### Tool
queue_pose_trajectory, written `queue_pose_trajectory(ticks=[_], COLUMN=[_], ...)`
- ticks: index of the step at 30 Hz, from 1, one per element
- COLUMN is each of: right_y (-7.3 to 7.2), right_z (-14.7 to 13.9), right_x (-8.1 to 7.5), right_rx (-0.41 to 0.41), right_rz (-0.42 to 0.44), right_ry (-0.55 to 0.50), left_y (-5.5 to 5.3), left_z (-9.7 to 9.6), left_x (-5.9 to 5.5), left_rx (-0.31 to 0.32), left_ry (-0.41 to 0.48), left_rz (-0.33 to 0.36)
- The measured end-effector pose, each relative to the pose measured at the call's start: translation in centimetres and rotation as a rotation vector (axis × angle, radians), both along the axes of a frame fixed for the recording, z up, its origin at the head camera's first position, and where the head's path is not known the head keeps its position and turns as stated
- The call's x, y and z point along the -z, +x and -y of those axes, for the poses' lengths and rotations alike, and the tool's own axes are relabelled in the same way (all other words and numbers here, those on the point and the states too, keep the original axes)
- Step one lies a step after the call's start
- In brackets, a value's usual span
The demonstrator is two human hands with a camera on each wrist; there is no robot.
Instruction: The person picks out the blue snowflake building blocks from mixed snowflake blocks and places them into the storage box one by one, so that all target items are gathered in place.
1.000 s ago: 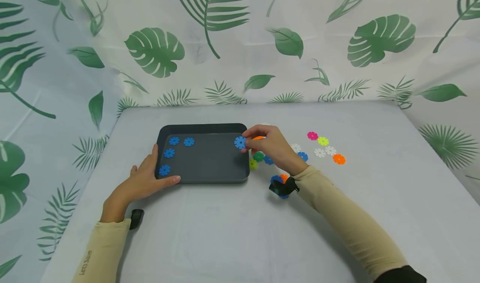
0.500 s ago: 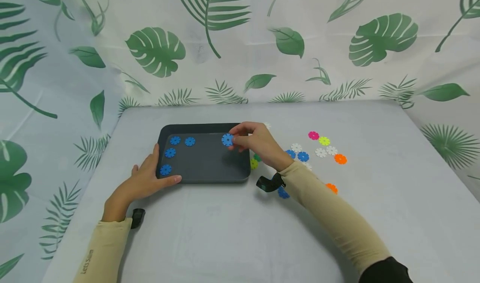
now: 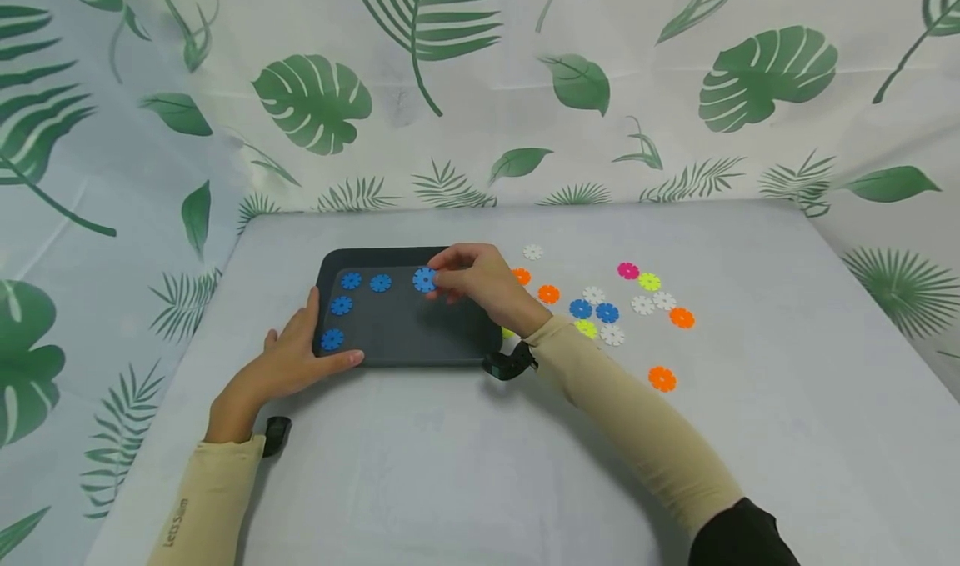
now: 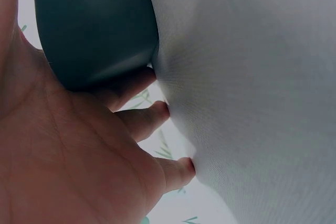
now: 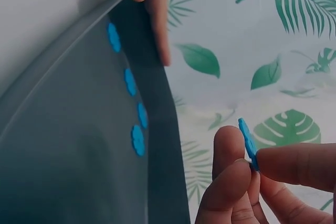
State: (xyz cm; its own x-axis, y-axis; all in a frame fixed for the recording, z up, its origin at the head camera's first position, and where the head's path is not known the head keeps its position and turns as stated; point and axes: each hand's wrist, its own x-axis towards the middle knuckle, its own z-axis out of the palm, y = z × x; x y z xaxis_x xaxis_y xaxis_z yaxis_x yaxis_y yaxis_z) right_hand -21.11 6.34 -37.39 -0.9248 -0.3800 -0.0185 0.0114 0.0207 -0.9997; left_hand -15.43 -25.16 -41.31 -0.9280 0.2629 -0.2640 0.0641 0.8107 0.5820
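Observation:
My right hand (image 3: 480,281) pinches a blue notched plastic disc (image 3: 423,279) between thumb and fingers, above the far part of a dark grey tray (image 3: 412,345). In the right wrist view the pinched disc (image 5: 248,144) is seen nearly edge-on. Several matching blue discs lie in the tray, along its left side and at the far left, among them a near-corner disc (image 3: 332,339). At the tray's near left corner rests my left hand (image 3: 277,370), its straight fingers along the outer wall and its thumb across the near rim. The left wrist view shows these fingertips (image 4: 186,166) down at the white tabletop.
Right of the tray lie scattered loose discs: orange (image 3: 662,378), white (image 3: 642,305), blue (image 3: 607,313), yellow (image 3: 648,282) and pink (image 3: 628,271). My right forearm (image 3: 630,416) crosses the table (image 3: 420,466) in front of them. A leaf-patterned cloth (image 3: 450,132) hangs behind.
My right hand has moved left over the tray with the blue disc, from its right rim toward the row at the far left. The left hand has stayed in place.

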Motion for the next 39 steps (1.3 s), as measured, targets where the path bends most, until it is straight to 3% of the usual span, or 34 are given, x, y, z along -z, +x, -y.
queue_pose_trajectory(ticks=[24,39], right_y=[-1.8,-3.0], right_z=[5.0,6.9], right_x=[1.0,2.0], right_rx=[-0.064,-0.118], right_rz=[-0.022,-0.003], right_ry=[0.03,0.153], left_y=[-0.1,-0.3], left_z=[0.2,0.1], left_x=[0.0,0.1], left_rx=[0.004,-0.008], left_ry=[0.022,0.017], left_rz=[0.02,0.033])
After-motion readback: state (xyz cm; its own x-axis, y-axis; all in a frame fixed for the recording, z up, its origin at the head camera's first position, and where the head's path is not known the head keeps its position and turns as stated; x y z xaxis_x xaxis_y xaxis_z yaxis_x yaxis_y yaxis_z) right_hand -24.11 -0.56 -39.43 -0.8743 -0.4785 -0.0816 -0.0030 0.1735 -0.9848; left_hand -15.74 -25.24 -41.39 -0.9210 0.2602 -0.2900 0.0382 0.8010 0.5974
